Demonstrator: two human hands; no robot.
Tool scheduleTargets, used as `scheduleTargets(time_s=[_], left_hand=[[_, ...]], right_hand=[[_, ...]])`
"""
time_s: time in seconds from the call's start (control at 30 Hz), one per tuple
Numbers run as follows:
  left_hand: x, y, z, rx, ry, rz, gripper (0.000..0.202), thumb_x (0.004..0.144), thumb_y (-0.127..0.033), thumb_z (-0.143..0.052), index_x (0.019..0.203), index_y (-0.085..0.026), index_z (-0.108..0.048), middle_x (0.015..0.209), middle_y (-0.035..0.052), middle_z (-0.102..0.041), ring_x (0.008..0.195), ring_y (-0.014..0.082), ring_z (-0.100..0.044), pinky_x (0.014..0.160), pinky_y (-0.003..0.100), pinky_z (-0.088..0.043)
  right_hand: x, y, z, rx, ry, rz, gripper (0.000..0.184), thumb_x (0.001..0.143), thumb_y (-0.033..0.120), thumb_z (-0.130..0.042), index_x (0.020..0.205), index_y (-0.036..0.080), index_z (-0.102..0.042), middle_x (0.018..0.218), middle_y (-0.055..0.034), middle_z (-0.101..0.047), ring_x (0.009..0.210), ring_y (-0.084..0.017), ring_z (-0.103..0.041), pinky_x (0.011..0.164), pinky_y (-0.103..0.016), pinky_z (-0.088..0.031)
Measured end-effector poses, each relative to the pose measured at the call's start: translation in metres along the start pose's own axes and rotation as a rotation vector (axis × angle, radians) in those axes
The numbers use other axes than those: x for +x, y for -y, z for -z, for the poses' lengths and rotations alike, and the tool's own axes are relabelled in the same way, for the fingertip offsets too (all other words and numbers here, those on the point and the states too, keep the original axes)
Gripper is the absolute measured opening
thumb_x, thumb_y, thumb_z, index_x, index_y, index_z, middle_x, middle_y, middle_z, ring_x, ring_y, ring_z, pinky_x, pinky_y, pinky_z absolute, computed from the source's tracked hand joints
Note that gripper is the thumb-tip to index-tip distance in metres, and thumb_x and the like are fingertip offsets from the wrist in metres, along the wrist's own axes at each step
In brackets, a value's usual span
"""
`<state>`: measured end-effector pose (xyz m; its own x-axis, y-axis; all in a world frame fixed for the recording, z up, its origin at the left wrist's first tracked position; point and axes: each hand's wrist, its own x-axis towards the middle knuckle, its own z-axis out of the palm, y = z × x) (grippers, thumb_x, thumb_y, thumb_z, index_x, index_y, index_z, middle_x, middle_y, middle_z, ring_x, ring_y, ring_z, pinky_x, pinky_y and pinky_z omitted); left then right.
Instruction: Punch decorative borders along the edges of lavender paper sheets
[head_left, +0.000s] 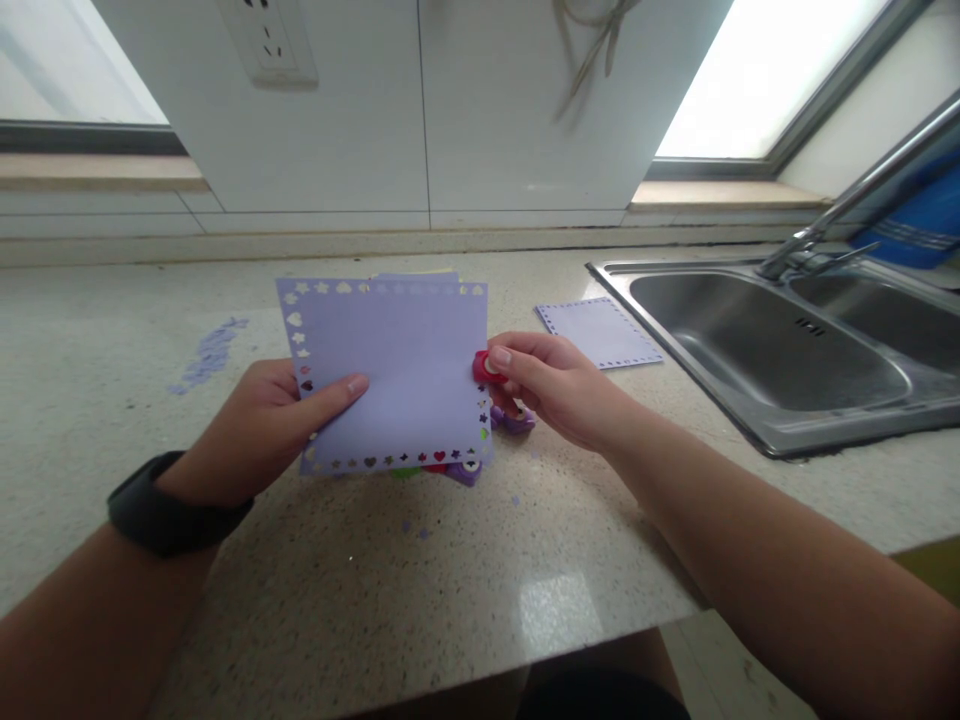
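Note:
My left hand (281, 415) grips a lavender sheet of paper (397, 370) by its left side, thumb on the front and fingers hidden behind. Small hearts, stars and flowers are punched along its edges. At the sheet's right edge, my right hand (551, 375) is closed on a red craft punch (487, 367), thumb on top. The punch straddles or touches that edge; I cannot tell which. Behind and below the sheet lie purple punches (466, 472), one more purple punch (516, 420), and a green piece (407, 472), partly hidden.
Another lavender sheet with a punched border (600, 333) lies on the speckled counter (360, 600) beside the steel sink (765, 340). Purple paper cut-outs (210, 355) are heaped at the left. A few loose bits lie near the front. A faucet (806, 245) stands behind the sink.

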<state>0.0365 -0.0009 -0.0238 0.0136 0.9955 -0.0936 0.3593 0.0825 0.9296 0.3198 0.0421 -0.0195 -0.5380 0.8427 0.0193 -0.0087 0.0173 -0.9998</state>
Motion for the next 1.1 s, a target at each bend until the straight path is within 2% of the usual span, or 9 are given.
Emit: scheduleTargets(time_s=[0.27,0.57,0.9,1.1], left_hand=[[0.0,-0.0011,0.0005,-0.007,0.007,-0.015,0.03,0.079,-0.053,-0.076,0.093,-0.027,-0.078,0.085,0.0015,-0.079,0.064,0.0167,-0.068,0.054,0.024,-0.058],[-0.0004,-0.0006,0.0007,-0.007,0.01,-0.022,0.03,0.079,-0.051,-0.076,0.09,-0.024,-0.079,0.084,0.0027,-0.079,0.061,0.0167,-0.068,0.05,0.024,-0.057],[0.0016,0.0042,0.0015,0.011,-0.009,-0.053,0.024,0.079,-0.048,-0.076,0.082,-0.024,-0.077,0.077,0.0007,-0.077,0.057,0.0153,-0.065,0.047,0.022,-0.055],[0.0017,0.0037,0.0013,0.026,-0.022,-0.056,0.021,0.08,-0.046,-0.076,0.083,-0.025,-0.078,0.077,-0.0001,-0.077,0.057,0.0148,-0.066,0.046,0.021,-0.054]], right_hand=[[-0.0011,0.0009,-0.0001,-0.018,0.016,-0.004,0.033,0.093,0.047,-0.065,0.082,0.017,-0.063,0.068,0.0008,-0.055,0.059,-0.01,-0.049,0.051,-0.024,-0.036],[-0.0006,-0.0008,-0.0032,0.001,0.029,-0.027,0.033,0.093,0.046,-0.066,0.079,0.016,-0.061,0.066,0.0024,-0.052,0.055,-0.008,-0.047,0.049,-0.023,-0.032],[-0.0018,0.0014,-0.0033,-0.037,0.038,-0.046,0.035,0.094,0.046,-0.064,0.076,0.016,-0.059,0.06,0.003,-0.051,0.053,-0.008,-0.046,0.045,-0.023,-0.028],[-0.0017,0.0013,-0.0024,-0.069,0.036,-0.033,0.035,0.094,0.047,-0.064,0.076,0.017,-0.06,0.061,0.0026,-0.051,0.053,-0.009,-0.046,0.046,-0.024,-0.028]])
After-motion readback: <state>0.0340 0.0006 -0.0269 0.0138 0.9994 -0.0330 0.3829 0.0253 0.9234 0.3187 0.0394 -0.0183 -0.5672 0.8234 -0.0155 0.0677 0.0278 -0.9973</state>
